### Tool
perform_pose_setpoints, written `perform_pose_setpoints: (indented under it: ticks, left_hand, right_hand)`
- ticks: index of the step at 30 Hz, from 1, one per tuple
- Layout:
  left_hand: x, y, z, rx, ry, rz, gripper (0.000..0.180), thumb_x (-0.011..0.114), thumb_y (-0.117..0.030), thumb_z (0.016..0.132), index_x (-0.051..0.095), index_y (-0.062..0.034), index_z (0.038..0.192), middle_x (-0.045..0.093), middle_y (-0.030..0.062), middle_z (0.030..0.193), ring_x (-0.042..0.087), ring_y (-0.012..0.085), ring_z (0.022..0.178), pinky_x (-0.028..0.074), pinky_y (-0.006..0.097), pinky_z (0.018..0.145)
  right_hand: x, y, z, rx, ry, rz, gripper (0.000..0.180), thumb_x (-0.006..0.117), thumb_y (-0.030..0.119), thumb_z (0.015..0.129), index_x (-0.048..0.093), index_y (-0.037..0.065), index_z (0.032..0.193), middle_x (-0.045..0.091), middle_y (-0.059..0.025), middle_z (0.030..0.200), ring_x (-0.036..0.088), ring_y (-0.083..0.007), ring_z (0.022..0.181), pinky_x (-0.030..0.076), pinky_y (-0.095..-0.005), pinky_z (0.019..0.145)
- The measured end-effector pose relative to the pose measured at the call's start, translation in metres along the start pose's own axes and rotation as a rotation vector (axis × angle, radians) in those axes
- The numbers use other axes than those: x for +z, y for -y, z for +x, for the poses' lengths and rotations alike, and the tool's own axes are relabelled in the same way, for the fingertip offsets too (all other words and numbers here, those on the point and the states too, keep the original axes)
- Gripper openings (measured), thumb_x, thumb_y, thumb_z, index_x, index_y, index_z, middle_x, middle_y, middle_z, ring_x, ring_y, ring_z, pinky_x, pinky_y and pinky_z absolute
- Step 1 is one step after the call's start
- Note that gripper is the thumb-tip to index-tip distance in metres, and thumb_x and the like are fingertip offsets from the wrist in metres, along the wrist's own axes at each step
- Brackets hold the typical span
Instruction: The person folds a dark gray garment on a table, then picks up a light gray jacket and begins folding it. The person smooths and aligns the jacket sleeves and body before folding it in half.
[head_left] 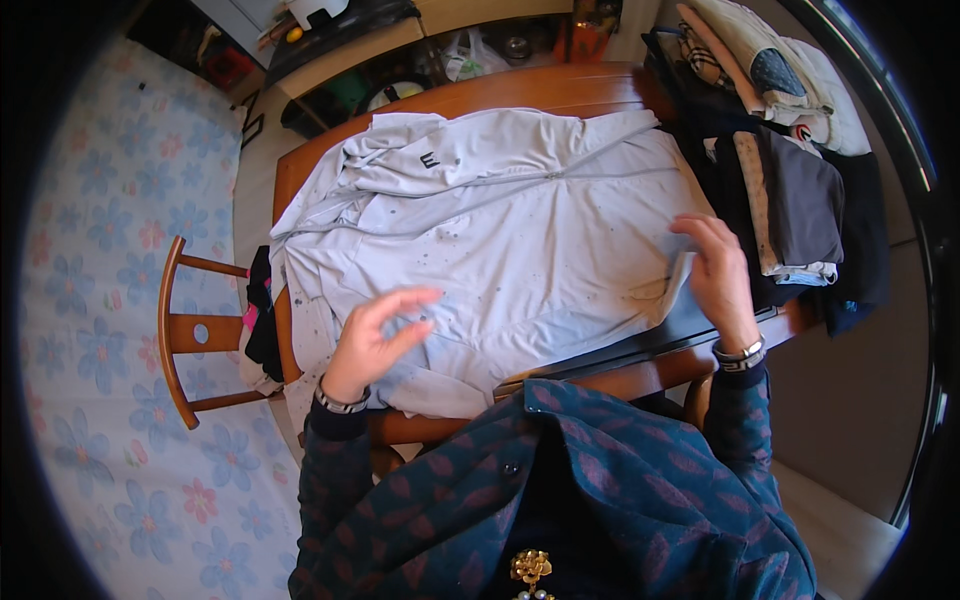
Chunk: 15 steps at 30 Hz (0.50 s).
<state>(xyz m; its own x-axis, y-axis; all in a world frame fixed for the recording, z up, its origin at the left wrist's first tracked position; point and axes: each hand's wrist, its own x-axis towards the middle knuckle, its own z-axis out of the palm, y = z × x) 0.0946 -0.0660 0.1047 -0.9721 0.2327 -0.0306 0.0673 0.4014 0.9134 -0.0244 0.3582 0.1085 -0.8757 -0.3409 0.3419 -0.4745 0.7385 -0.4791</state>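
Observation:
A pale grey zip jacket (520,230) lies spread over the wooden table, its zip running across it and small dark spots on the cloth. A dark mark shows on its far part. Over the near left part of the jacket is my left hand (380,338), thumb and fingers apart, holding nothing. My right hand (716,275) is at the jacket's right edge, fingers stretched toward the cloth and slightly bent. Beside that hand the near right corner of the fabric rises a little; whether the thumb touches it I cannot tell.
Folded clothes (800,205) are stacked along the right side, with another pile (780,70) behind them. The wooden table (540,90) shows at the far edge. A wooden chair (185,335) with clothing on it stands at left, before a flower-patterned cover (140,300). Shelves stand at the back.

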Motion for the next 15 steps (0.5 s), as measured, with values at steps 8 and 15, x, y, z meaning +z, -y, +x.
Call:
perform_pose_setpoints:
  ticks: [8,15]
  left_hand:
    - [0.029,0.074,0.038,0.02,-0.107,1.107,0.071,0.059,-0.053,0.095,0.045,-0.0122,0.151,0.03,0.0168,0.161,0.017,0.0417,0.151,0.016,0.063,0.117]
    - [-0.007,0.095,0.024,-0.145,-0.257,1.013,0.071,0.06,-0.051,0.095,0.045,-0.0084,0.15,0.029,0.0199,0.161,0.019,0.0447,0.15,0.018,0.062,0.117]
  right_hand:
    - [0.074,-0.02,0.0,0.046,0.213,-0.322,0.054,0.056,0.04,0.097,0.048,0.017,0.146,0.039,-0.0176,0.155,0.032,-0.0454,0.143,0.029,-0.0622,0.112]
    - [0.07,-0.06,-0.009,0.21,0.112,-0.521,0.054,0.056,0.04,0.097,0.049,0.017,0.145,0.039,-0.0184,0.154,0.033,-0.0475,0.141,0.029,-0.0679,0.108]
